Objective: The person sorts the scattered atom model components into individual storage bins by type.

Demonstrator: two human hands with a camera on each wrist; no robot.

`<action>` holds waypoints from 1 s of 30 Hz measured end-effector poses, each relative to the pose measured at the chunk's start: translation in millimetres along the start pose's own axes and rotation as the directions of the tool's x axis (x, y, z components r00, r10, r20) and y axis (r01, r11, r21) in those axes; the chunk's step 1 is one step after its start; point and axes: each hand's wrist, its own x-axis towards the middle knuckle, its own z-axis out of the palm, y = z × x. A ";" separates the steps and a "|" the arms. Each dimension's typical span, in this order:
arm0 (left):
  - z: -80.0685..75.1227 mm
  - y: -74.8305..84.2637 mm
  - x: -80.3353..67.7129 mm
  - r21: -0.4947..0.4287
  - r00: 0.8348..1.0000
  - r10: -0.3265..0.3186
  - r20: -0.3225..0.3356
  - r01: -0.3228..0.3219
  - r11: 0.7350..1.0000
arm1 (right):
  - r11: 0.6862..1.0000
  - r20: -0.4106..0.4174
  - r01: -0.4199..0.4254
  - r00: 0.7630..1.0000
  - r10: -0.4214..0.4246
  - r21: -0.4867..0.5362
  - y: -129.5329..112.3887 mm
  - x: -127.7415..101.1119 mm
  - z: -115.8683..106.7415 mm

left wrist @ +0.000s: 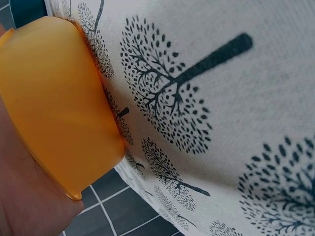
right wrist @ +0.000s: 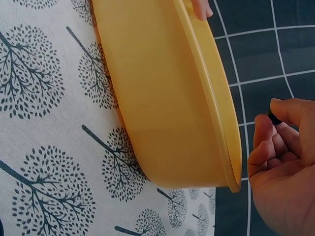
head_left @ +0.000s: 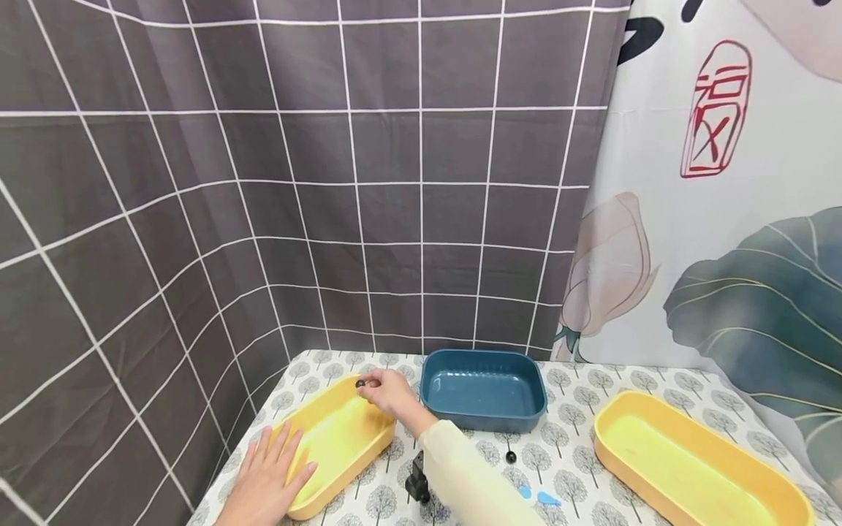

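Head view, counter: a counter (head_left: 592, 380) under a tree-print cloth stands against a grey tiled wall (head_left: 263, 183), with a flowered curtain (head_left: 723, 219) to the right.
Head view, trays: a yellow tray (head_left: 342, 446) sits near the left edge, a blue tray (head_left: 483, 391) just beside it to the right, and a second yellow tray (head_left: 697, 464) well apart on the right.
Head view, left hand: the left hand (head_left: 270, 475) lies flat with fingers spread on the near left rim of the yellow tray; its grip is loose and wraps nothing.
Head view, right hand: the right hand (head_left: 388, 391) is over the tray's far rim, fingertips pinching a small dark piece (head_left: 360, 383).
Head view, small things: a black bead (head_left: 510, 456) lies on the cloth in front of the blue tray; a black clip (head_left: 417, 478) and two blue bits (head_left: 539, 497) lie nearer.
Left wrist view: the yellow tray's (left wrist: 54, 108) outer wall fills the left, touching the cloth; a strip of palm shows at the lower left edge.
Right wrist view: the yellow tray's (right wrist: 162, 93) side runs down the middle over the cloth. The right hand (right wrist: 285, 162) is beside its rim, fingers curled, the dark piece (right wrist: 273, 118) nipped at the fingertips and mostly hidden. A fingertip of the left hand (right wrist: 201, 9) shows on the rim at the top.
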 end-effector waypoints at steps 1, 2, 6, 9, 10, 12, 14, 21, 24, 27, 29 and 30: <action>-0.1 0.2 0.3 0.002 1.000 0.001 0.001 -0.001 1.000 | 1.000 -0.006 0.007 1.000 -0.007 -0.002 0.4 0.6 -1.3; -0.3 0.6 0.7 0.007 1.000 0.001 0.000 -0.001 1.000 | 1.000 -0.011 0.012 1.000 -0.012 0.004 0.9 1.2 -2.5; 0.3 0.8 2.4 0.022 1.000 -0.002 -0.001 0.002 1.000 | 0.999 -0.018 0.022 1.000 -0.021 0.031 1.8 1.9 -7.4; 2.2 -0.4 3.4 0.040 1.000 0.003 -0.010 -0.003 0.999 | 0.999 -0.012 0.012 1.000 -0.011 0.046 1.7 0.3 -11.2; 2.4 -0.6 3.5 0.041 1.000 0.004 -0.012 -0.004 0.999 | 0.999 -0.008 0.007 1.000 -0.006 0.049 1.6 -0.4 -12.3; 2.8 -0.8 3.2 0.041 1.000 0.005 -0.013 -0.004 0.999 | 0.999 -0.004 0.013 1.000 -0.013 0.051 0.9 -2.2 -15.7; 2.5 -0.8 2.6 0.041 1.000 0.005 -0.013 -0.004 0.999 | 0.998 0.002 0.020 1.000 -0.020 0.051 -0.4 -3.7 -19.9; 0.8 -1.1 0.3 0.041 1.000 0.009 -0.017 -0.008 0.999 | 0.998 0.034 0.067 0.997 -0.067 -0.006 -3.5 -9.1 -40.7; 0.0 -0.7 -0.2 0.027 1.000 0.002 -0.009 -0.002 1.000 | 0.992 0.051 0.106 0.993 -0.102 -0.072 -1.6 -11.1 -51.1; -0.3 0.0 -0.4 0.014 1.000 -0.001 -0.004 0.001 1.000 | 0.986 0.074 0.139 0.988 -0.133 -0.087 1.4 -13.7 -62.1; -0.2 0.2 -0.2 0.012 1.000 -0.001 -0.003 0.001 1.000 | 0.986 0.089 0.148 0.986 -0.141 -0.076 3.4 -15.9 -69.5; -0.1 0.3 -0.1 0.012 1.000 0.000 -0.004 0.000 1.000 | 0.986 0.096 0.151 0.985 -0.144 -0.070 4.4 -17.3 -73.1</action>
